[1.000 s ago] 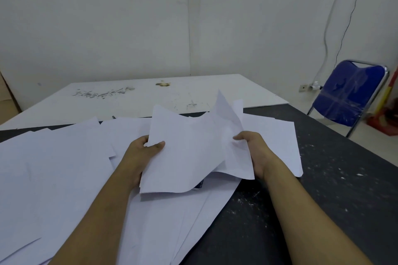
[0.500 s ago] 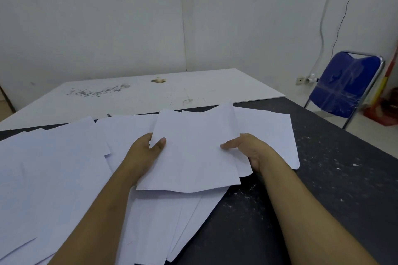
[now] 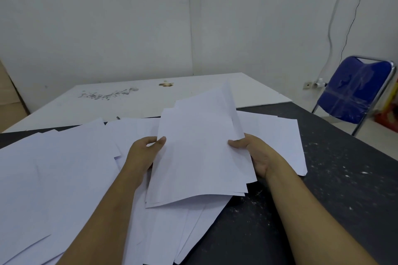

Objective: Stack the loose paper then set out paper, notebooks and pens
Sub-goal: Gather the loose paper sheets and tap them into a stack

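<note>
A small sheaf of paper point(image 3: 200, 153) is pinched at its side edges by left hand point(image 3: 144, 155) and right hand point(image 3: 258, 157) (fingers closed on it), likely for squaring, above loose sheets point(image 3: 64, 170) at the black table point(image 3: 336, 189)'s near edge.

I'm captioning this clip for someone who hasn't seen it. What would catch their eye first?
Two bare hands, left hand and right hand, grip a small sheaf of white paper at centre, raised above the table. Loose white sheets sprawl over the dark tabletop below and to the left. A blue folding chair stands at far right.
</note>
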